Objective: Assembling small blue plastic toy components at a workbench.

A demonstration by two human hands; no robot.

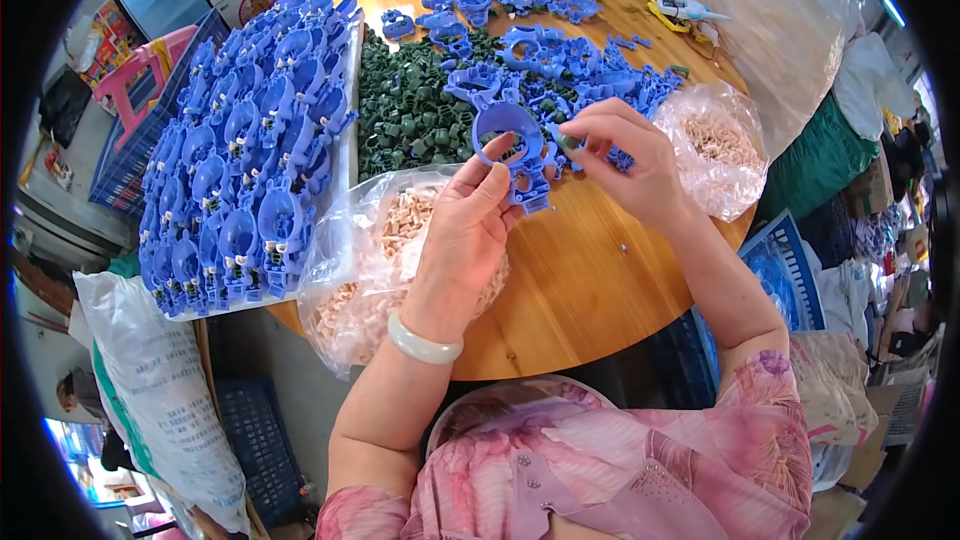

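My left hand [468, 215], with a pale bangle at its wrist, grips a blue plastic part [530, 165] that has a round ring at the top and a toothed lower end. Just to the right, my right hand [632, 155] is closed in a pinch, with what looks like a small dark green piece [571, 142] at its fingertips. Beyond both hands spreads a heap of small dark green plastic pieces [415, 105]. More blue plastic parts [540, 50] lie in a loose pile behind and to the right of it.
On the left, a white tray [352, 130] carries many blue parts in rows. Clear bags of small beige pieces stand by my left forearm [345, 315] and at the table's right edge [715, 145]. A glue gun [690, 10] lies far right on the round wooden table [590, 280].
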